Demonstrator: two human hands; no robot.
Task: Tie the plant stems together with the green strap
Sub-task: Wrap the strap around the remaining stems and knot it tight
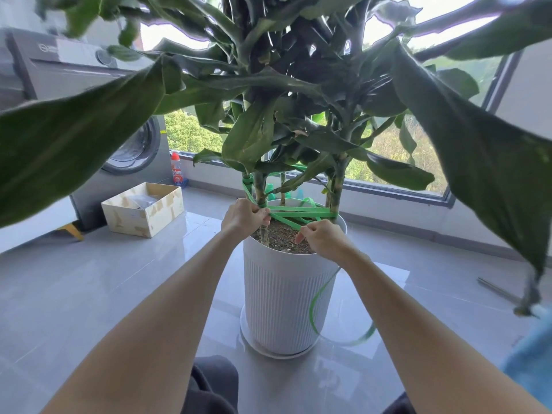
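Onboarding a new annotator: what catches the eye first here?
The green strap criss-crossing between the plant stems above the white ribbed pot, centre frame. The left hand pinches it at the left stems, the right hand grips it over the soil; its loose tail loops down the pot's right side.

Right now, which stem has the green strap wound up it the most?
The leftmost stem, just above the left hand. The green strap climbs it in several turns; on the right stem it shows only low down.
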